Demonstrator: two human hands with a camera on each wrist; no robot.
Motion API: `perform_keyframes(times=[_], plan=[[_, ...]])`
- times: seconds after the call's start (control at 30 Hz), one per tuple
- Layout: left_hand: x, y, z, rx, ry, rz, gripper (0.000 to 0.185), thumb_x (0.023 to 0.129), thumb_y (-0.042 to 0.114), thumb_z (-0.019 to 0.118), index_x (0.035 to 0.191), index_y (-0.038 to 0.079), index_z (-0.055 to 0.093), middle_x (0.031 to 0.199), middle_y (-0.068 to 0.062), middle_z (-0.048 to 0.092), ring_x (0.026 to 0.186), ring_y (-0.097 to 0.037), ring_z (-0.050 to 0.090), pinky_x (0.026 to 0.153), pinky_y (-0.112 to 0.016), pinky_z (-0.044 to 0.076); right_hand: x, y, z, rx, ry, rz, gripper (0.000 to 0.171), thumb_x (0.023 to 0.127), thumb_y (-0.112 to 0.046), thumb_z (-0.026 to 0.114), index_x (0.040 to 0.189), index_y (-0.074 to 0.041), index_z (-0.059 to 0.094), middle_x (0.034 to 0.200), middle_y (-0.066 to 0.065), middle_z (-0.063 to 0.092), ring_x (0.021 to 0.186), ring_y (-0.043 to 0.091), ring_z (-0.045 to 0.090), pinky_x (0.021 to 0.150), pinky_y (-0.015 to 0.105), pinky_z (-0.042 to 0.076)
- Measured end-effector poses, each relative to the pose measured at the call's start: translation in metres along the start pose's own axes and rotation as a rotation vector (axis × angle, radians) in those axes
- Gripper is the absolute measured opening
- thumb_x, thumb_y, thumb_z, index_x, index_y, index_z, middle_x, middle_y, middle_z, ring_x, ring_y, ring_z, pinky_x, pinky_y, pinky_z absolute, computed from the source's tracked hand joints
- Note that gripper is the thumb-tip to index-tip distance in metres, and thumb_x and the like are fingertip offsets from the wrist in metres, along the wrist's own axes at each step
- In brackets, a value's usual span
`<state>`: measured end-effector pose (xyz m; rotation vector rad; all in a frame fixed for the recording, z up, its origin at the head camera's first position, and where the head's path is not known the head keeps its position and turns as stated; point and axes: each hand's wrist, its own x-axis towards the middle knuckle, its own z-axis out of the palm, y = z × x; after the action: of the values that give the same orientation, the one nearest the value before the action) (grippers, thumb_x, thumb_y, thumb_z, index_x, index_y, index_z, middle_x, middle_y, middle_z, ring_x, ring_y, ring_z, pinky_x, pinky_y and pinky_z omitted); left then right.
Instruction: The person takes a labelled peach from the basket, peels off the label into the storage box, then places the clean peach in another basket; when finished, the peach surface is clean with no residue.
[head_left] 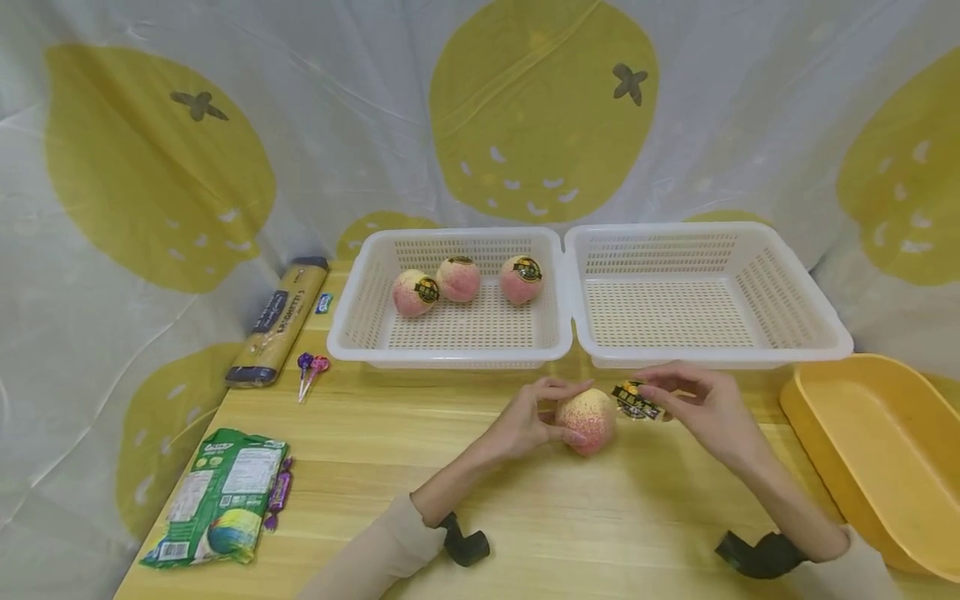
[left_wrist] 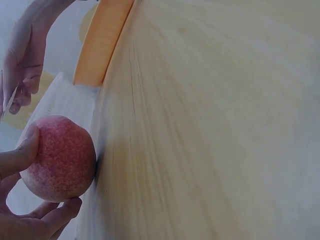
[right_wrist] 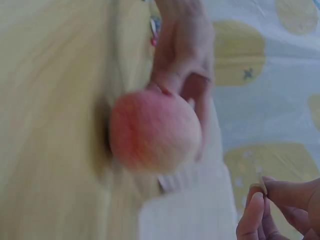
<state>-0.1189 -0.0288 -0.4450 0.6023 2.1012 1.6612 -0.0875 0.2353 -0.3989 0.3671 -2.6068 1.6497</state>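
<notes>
One round, pink-and-cream peach (head_left: 588, 425) was at the pale wooden tabletop (head_left: 420, 417); resting there or lifted a touch, couldn't tell. Left hand (head_left: 527, 419) gripped it from the left: thumb on near side, fingers on far side, spread about as wide as the fruit. Right hand (head_left: 703, 412) pinched a small, flat, black-and-gold printed label (head_left: 633, 402), thumb and fingertips narrowed together on it.

Key relation: label was just right of the peach, between it and the right hand. Its long axis ran slantwise, left end pointing at the peach, right end back toward the pinching fingertips. Left wrist view showed the two apart, not touching. Peach was near round, no clear long axis; left hand was already on it, right hand near its other side. No label showed on the peach's visible surface.

Around: three labelled pink-and-cream peaches (head_left: 458, 282) sat inside the left white perforated plastic basket (head_left: 450, 356), beyond the left hand. Right white perforated plastic basket (head_left: 712, 354) stood beside it, beyond the right hand. Orange-yellow plastic bin (head_left: 877, 433) was on the right edge. Right wrist view blurred; fine detail on the peach couldn't be read there.
</notes>
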Motion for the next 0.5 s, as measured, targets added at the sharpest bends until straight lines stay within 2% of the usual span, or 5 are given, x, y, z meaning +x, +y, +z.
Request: perform_keyframes(times=[0.07, 0.23, 0.3, 0.37, 0.5], plan=[[0.0, 0.0, 0.0, -0.002, 0.001, -0.001, 0.07, 0.081, -0.012, 0.08, 0.144, 0.009, 0.06, 0.139, -0.017, 0.056, 0.136, -0.035, 0.054, 0.109, -0.035, 0.052, -0.005, 0.0, -0.02, -0.028, 0.04, 0.012, 0.022, 0.097, -0.006, 0.071, 0.117, 0.001, 0.074, 0.105, -0.017, 0.077, 0.079, 0.006, 0.07, 0.067, 0.023, 0.059], [0.0, 0.001, 0.001, -0.007, 0.0, -0.012, 0.069, 0.081, -0.01, 0.08, 0.145, 0.009, 0.06, 0.14, -0.017, 0.055, 0.136, -0.034, 0.053, 0.109, -0.036, 0.052, -0.022, 0.014, -0.083, -0.105, 0.154, 0.153, 0.026, 0.1, -0.014, 0.069, 0.123, -0.004, 0.075, 0.103, -0.029, 0.074, 0.08, -0.003, 0.068, 0.067, 0.016, 0.056], [0.0, 0.001, 0.001, -0.007, -0.001, -0.016, 0.069, 0.081, -0.01, 0.08, 0.145, 0.009, 0.06, 0.14, -0.016, 0.055, 0.136, -0.033, 0.053, 0.109, -0.037, 0.052, -0.03, 0.026, -0.11, -0.129, 0.175, 0.214, 0.026, 0.101, -0.017, 0.068, 0.125, -0.011, 0.075, 0.102, -0.036, 0.07, 0.081, -0.007, 0.067, 0.067, 0.014, 0.054], [0.0, 0.001, 0.002, -0.006, -0.003, -0.018, 0.069, 0.082, -0.01, 0.079, 0.145, 0.009, 0.06, 0.14, -0.016, 0.055, 0.136, -0.033, 0.053, 0.109, -0.037, 0.052, -0.038, 0.044, -0.134, -0.127, 0.183, 0.22, 0.025, 0.102, -0.013, 0.066, 0.125, -0.013, 0.076, 0.103, -0.039, 0.068, 0.082, -0.01, 0.065, 0.065, 0.013, 0.054], [0.0, 0.001, 0.001, 0.0, -0.009, -0.017, 0.069, 0.083, -0.011, 0.078, 0.146, 0.01, 0.059, 0.14, -0.016, 0.054, 0.137, -0.034, 0.052, 0.11, -0.037, 0.051, -0.054, 0.08, -0.171, -0.147, 0.154, 0.249, 0.029, 0.104, -0.009, 0.062, 0.122, -0.027, 0.076, 0.105, -0.046, 0.062, 0.086, -0.021, 0.058, 0.063, 0.011, 0.051]])
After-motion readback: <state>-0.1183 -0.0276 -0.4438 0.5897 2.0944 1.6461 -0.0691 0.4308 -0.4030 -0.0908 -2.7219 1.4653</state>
